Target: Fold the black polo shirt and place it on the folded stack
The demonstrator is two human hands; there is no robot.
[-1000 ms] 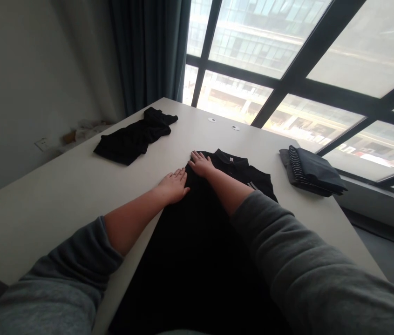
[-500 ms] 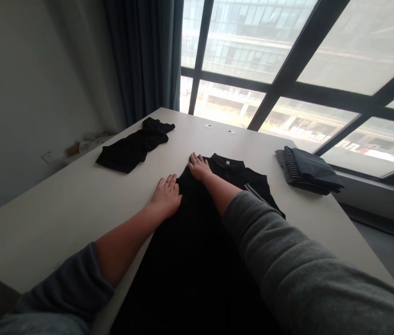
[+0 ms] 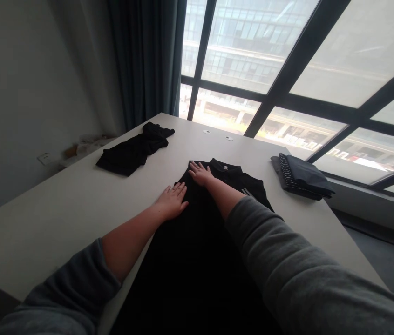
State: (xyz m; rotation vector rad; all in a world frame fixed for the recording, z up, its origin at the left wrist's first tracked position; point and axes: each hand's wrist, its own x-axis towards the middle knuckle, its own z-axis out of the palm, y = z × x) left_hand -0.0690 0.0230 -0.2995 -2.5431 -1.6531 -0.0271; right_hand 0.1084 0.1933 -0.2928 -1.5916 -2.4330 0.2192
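Hands flat, fingers spread: left hand [image 3: 172, 201] & right hand [image 3: 201, 174] on black shirt [image 3: 197, 251].

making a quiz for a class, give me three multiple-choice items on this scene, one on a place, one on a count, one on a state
1. Where does the folded striped stack lie?
A. on the table's right side, near the window
B. under the left hand
C. on the floor

2. How many separate clothing lots lie on the table?
A. one
B. three
C. five

3. How are the two hands on the black shirt?
A. clenched in fists
B. lifted clear of it
C. flat, palms down

Answers:
1. A: the stack sits at the right edge by the window, apart from both hands.
2. B: the shirt, the crumpled black garment at far left, and the stack.
3. C: the left hand and right hand lie spread with fingers straight on the shirt's left edge.
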